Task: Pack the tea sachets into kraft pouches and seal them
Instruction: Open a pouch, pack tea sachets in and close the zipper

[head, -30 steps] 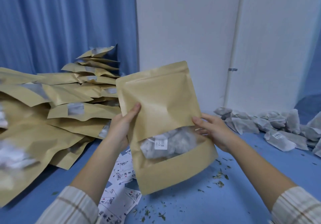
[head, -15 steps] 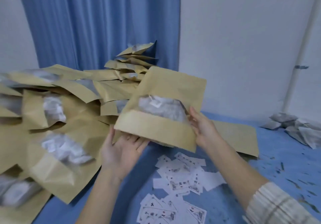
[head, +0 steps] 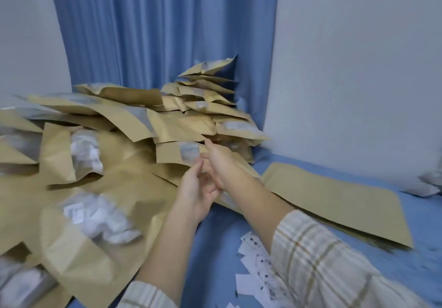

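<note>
Both hands out over the heap now: my left hand [head: 195, 188] loose-fingered, holding nothing, my right hand [head: 218, 161] reaching past it with fingers straight, tips at the edge of a filled pouch [head: 178, 152] at about 12 o'clock. Filled pouches [head: 79, 214] sprawl from 9 round to 12. Flat empty pouches [head: 334, 200] lie at 2 o'clock on the blue desk [head: 215, 248], with a few sachets [head: 428, 183] farther out at 3. I'd say the kraft is stiff but creases easily, and a filled one is light and puffy. Best to take it by the flat top band, not the clear window. Printed slips [head: 253, 257] litter 5 o'clock.
</note>
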Demonstrator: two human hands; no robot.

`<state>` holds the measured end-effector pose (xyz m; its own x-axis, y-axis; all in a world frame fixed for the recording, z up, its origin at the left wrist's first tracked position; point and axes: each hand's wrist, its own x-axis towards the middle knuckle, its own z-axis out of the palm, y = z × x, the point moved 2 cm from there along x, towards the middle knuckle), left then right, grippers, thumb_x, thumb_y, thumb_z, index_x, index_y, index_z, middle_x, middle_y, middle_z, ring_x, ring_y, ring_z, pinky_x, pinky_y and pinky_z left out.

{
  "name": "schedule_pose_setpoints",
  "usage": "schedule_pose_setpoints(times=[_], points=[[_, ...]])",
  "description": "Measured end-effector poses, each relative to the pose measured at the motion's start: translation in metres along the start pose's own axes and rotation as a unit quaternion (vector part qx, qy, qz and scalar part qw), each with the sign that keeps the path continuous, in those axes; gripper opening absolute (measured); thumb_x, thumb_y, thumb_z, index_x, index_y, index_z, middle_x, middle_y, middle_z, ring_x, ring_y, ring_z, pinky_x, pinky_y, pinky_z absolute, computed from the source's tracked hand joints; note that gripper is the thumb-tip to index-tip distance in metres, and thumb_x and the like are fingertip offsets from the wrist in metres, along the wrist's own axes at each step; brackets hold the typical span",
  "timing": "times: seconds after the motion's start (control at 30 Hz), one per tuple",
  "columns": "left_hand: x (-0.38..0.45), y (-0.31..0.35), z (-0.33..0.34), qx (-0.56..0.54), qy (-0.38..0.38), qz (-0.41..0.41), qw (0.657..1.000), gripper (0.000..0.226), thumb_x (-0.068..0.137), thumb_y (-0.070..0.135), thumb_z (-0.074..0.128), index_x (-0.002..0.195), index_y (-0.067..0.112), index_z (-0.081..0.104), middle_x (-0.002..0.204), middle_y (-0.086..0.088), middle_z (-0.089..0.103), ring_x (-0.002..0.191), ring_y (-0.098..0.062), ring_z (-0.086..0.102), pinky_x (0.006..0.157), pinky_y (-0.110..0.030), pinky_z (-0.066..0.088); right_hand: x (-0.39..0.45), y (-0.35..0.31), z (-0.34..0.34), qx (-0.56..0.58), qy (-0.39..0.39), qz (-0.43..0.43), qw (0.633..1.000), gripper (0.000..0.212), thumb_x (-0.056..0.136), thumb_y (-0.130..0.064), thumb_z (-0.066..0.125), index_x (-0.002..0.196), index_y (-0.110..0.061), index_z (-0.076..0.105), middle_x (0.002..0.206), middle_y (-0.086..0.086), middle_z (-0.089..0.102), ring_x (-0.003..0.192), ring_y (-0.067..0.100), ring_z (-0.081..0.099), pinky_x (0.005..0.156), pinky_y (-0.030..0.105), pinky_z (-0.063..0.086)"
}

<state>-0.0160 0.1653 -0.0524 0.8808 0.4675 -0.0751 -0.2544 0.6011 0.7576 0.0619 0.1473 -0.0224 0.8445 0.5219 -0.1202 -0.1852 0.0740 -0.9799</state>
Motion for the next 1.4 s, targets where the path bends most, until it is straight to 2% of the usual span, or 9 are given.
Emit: schedule_pose_setpoints(times=[0.13,0.27,0.5,0.57,0.73,0.83,1.17,1.27,1.4], points=[[0.005,-0.051,0.015,0.019,-0.013,-0.069,0.997,0.025,0.100,0.028,0.042,0.088,0.013,0.058,0.081,-0.008,0.061,0.061,-0.021,0.064,0.054,-0.032,0.055,-0.016,0.032,-0.063,-0.151,0.044,-0.085,0.984,0.017,0.092,-0.031,0.048,0.084,-0.024,0.062,0.098,0.007,0.070,0.086,0.017,0.066,0.083,0.031,0.052],[0.006,-0.097,0.042,0.046,-0.028,-0.117,0.992,0.027,0.100,0.025,0.044,0.088,0.008,0.062,0.075,-0.006,0.066,0.063,-0.022,0.066,0.055,-0.036,0.057,-0.024,0.048,-0.136,-0.324,0.118,-0.189,0.920,0.023,0.094,-0.023,0.047,0.112,-0.019,0.060,0.108,0.000,0.065,0.093,0.010,0.060,0.078,0.019,0.042],[0.010,-0.156,0.068,0.046,0.016,-0.186,0.981,0.030,0.095,0.020,0.054,0.117,0.001,0.043,0.117,-0.023,0.053,0.083,-0.037,0.061,0.079,-0.041,0.050,-0.017,0.081,-0.252,-0.750,0.151,-0.086,0.638,0.045,0.096,-0.039,0.037,0.130,-0.010,0.037,0.129,0.008,0.048,0.120,0.026,0.042,0.097,0.036,0.033],[0.011,-0.166,0.073,0.042,0.021,-0.194,0.980,0.033,0.095,0.019,0.054,0.119,0.000,0.042,0.120,-0.026,0.051,0.091,-0.039,0.060,0.079,-0.041,0.049,-0.026,0.090,-0.271,-0.773,0.146,-0.055,0.615,0.047,0.095,-0.046,0.037,0.127,-0.012,0.038,0.122,0.008,0.054,0.116,0.026,0.046,0.094,0.036,0.035],[0.011,-0.184,0.083,0.049,0.030,-0.200,0.978,0.036,0.095,0.014,0.055,0.123,-0.002,0.040,0.115,-0.028,0.049,0.109,-0.044,0.056,0.087,-0.041,0.049,-0.058,0.088,-0.289,-0.850,0.126,-0.183,0.477,0.034,0.052,-0.035,0.083,0.068,-0.013,0.063,0.055,0.005,0.062,0.053,0.019,0.059,0.050,0.021,0.041],[0.001,-0.193,0.096,0.050,0.022,-0.196,0.979,0.036,0.091,0.014,0.060,0.119,0.000,0.043,0.106,-0.024,0.053,0.096,-0.037,0.059,0.090,-0.041,0.049,-0.080,0.083,-0.291,-0.832,0.145,-0.247,0.475,0.039,0.019,-0.022,0.084,0.046,-0.013,0.058,0.033,-0.002,0.046,0.030,0.014,0.046,0.035,0.013,0.030],[-0.045,-0.201,0.139,0.021,-0.031,-0.158,0.987,0.029,0.098,0.024,0.051,0.077,0.005,0.058,0.069,-0.004,0.059,0.065,-0.013,0.061,0.063,-0.026,0.055,-0.146,0.062,-0.268,-0.754,0.192,-0.446,0.442,0.039,0.039,-0.013,0.083,0.077,-0.009,0.075,0.048,-0.003,0.054,0.039,0.013,0.050,0.033,0.019,0.036],[-0.060,-0.193,0.141,0.083,-0.015,-0.101,0.991,0.029,0.102,0.021,0.040,0.087,0.003,0.055,0.080,-0.009,0.059,0.071,-0.017,0.059,0.061,-0.026,0.052,-0.165,0.059,-0.263,-0.707,0.178,-0.446,0.519,0.027,0.060,-0.010,0.079,0.087,-0.009,0.073,0.061,0.002,0.061,0.052,0.019,0.057,0.043,0.026,0.046],[-0.081,-0.180,0.136,0.287,0.008,0.038,0.957,0.037,0.102,0.029,0.038,0.114,0.000,0.057,0.109,-0.013,0.064,0.101,-0.026,0.061,0.087,-0.033,0.049,-0.190,0.052,-0.257,-0.584,0.066,-0.355,0.727,0.031,0.094,-0.014,0.042,0.120,-0.011,0.059,0.106,0.007,0.065,0.097,0.023,0.057,0.082,0.035,0.046]])
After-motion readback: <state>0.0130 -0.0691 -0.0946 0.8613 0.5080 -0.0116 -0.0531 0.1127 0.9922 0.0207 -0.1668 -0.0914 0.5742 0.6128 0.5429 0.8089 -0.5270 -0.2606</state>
